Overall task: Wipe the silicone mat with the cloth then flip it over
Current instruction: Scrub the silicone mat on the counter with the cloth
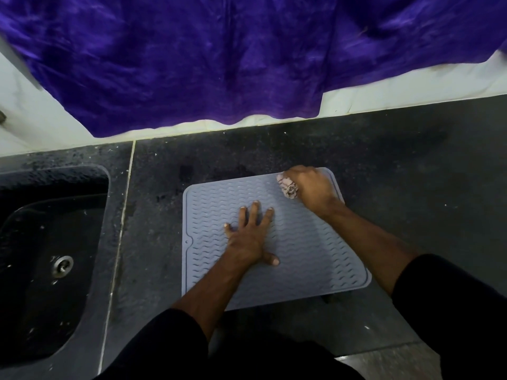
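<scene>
Wiping: your right hand point(310, 187) grips the bunched cloth point(288, 186) at the silicone mat point(315, 256)'s far corner. Left hand point(251, 237) presses flat, fingers spread. The mat looks limp and grippy; lift it by an edge.

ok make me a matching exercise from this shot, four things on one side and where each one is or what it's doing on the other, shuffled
Things:
1. left hand
2. right hand
3. sink
4. purple fabric

Places or states:
A. hangs against the pale wall behind the counter
B. lies flat with fingers spread on the middle of the silicone mat
C. set into the dark counter, to the left of the mat
D. grips the bunched cloth at the mat's far right corner

Pairs: 1-B, 2-D, 3-C, 4-A
</scene>
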